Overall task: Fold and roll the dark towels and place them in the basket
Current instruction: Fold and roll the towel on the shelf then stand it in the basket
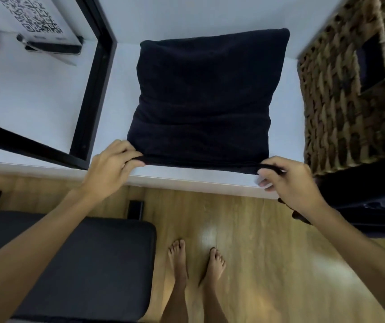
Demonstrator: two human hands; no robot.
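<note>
Seen from above, a person stands barefoot at a white surface (126,94). At far left on it lie a printed code sheet (30,15) and a black frame (93,89).

The left hand (110,166) pinches the near left corner of a dark towel (205,94), fingers curled round the hem. The towel lies folded into a thick, roughly square pad in the middle of the surface, its near edge at the surface's front rim. The right hand (289,183) pinches the near right corner, thumb on top; its fingertips are blurred.

The towel looks soft, limp and light, likely to sag and unfold unless held at both corners, so this two-corner grip suits starting the roll.

At right, just beside the towel, stands a woven basket (340,94) with something dark inside.
</note>
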